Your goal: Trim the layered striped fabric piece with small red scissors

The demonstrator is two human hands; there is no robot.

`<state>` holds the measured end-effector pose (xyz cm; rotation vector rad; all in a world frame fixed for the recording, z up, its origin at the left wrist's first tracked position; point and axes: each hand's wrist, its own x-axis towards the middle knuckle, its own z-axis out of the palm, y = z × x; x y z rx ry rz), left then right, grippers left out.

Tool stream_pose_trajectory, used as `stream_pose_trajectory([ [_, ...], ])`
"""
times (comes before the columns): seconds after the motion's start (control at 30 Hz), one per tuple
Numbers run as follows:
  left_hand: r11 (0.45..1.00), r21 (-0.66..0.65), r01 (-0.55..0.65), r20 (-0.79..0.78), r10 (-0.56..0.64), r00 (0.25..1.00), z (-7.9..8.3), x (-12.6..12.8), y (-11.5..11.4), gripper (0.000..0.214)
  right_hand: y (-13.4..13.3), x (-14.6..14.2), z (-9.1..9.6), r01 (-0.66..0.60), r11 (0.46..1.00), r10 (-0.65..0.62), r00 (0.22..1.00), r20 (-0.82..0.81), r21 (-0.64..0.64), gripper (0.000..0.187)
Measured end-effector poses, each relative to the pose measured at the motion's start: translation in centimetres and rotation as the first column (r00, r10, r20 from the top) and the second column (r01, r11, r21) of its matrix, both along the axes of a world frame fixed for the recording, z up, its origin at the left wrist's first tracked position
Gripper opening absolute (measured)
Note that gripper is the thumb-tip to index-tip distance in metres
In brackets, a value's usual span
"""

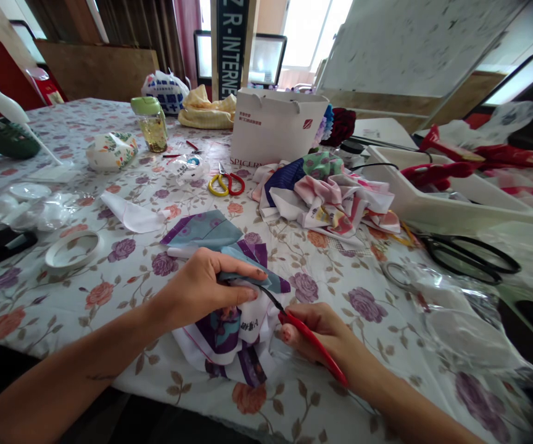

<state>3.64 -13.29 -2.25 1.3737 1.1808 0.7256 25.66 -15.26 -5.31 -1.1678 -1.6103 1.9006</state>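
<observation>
- From the head view, my left hand [197, 290] is clamped on a printed patchwork cloth [229, 327], thumb on top and fingers beneath, pinching a folded edge. The pinch seems to hold the layers firm and lift them off the table.
- My right hand [317, 333] is closed around a red-handled pointed tool [315, 348] in a pen grip, just right of the left hand. I can't tell whether it is a seam ripper or something else.
- Its thin dark tip reaches up and left into the pinched edge, so the two hands work close together at one spot.
- The rest of the cloth hangs below the left hand, partly resting on a floral tablecloth [192, 394], where it stays within reach.
- Beyond the left hand lies a loose blue-and-purple fabric piece [199, 231], kept close by.
- Farther ahead of both hands, yellow-and-red scissors [226, 182] and a heap of printed fabric scraps [326, 200] sit ready.
- Right of the right hand, large black scissors [465, 259] lie on clear plastic sheeting [451, 320].
- Left of the left hand lies a roll of white tape [72, 250].
</observation>
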Motion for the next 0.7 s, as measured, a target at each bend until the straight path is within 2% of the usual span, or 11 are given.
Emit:
stream_pose_trajectory([
  [0.37,1.000,-0.009,0.004,-0.022,-0.004,1.000,0.08,-0.12,0.03,0.032,-0.09,0.20,-0.63,0.000,1.000,0.000,1.000,0.000,-0.031,0.059],
  [0.7,1.000,-0.002,0.005,-0.018,-0.005,1.000,0.03,-0.15,0.04,0.033,-0.10,-0.02,-0.18,0.011,0.999,-0.011,1.000,-0.006,-0.049,0.058],
])
